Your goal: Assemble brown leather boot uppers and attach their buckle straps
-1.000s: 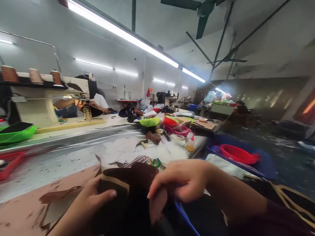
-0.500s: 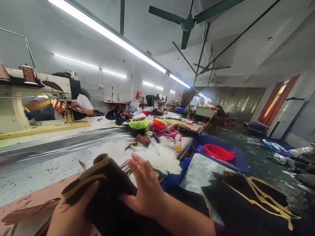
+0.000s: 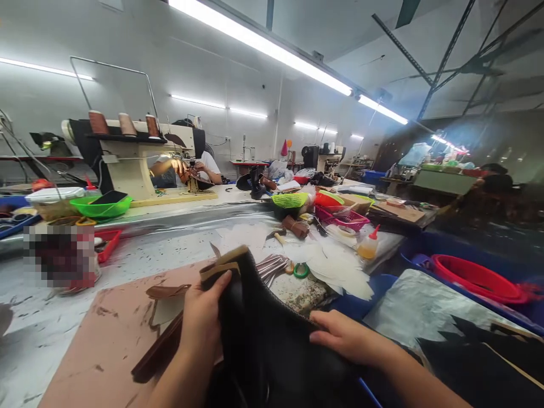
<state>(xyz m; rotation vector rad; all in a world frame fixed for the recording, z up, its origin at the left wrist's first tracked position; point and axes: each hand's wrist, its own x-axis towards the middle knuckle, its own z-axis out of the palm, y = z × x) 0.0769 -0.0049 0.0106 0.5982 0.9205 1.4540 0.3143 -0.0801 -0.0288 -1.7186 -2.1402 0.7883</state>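
A large black leather piece (image 3: 272,328) with a tan strip along its upper left edge spreads out between my hands. My left hand (image 3: 204,311) is closed on its left side, the thumb lying on top near the tan strip. At the right edge, my right hand (image 3: 340,334) pinches the same leather between thumb and fingers. Beneath and left of it, folded brown leather pieces (image 3: 159,345) lie on a pink board (image 3: 102,334). Green-handled scissors (image 3: 301,270) rest just beyond the leather, beside a bundle of thin strips (image 3: 272,266).
White sheets (image 3: 340,266), a hammer (image 3: 278,236) and a glue bottle (image 3: 369,243) lie farther back. A sewing machine (image 3: 136,158) stands left, with another person's hands (image 3: 187,170) behind it. Blue tubs, a red basin (image 3: 476,277) and black leather pieces (image 3: 480,362) are at right.
My view has swung left. The black leather, folded over before, is now spread out. My right hand, with fingers raised before, has closed on its right edge.
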